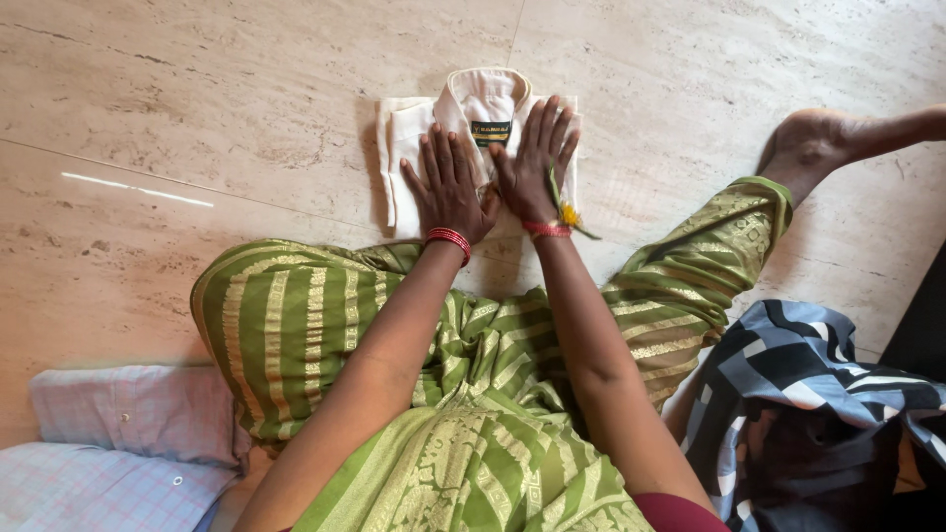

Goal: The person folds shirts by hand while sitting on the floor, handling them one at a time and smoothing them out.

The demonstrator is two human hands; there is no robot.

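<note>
A folded cream shirt (480, 118) is laid on the pale marble floor (246, 99), collar turned away from the person, just ahead of the crossed knees. It is pressed flat by both palms: the left hand (448, 187) and the right hand (534, 163) are spread side by side on its lower half, fingers splayed and nothing gripped, apparently so that the folds are kept smooth. Whether the thumbs are tucked under the cloth's edge cannot be told. A checked lilac shirt (128, 433) is stacked at the left, and a blue patterned garment (818, 384) is heaped at the right
</note>
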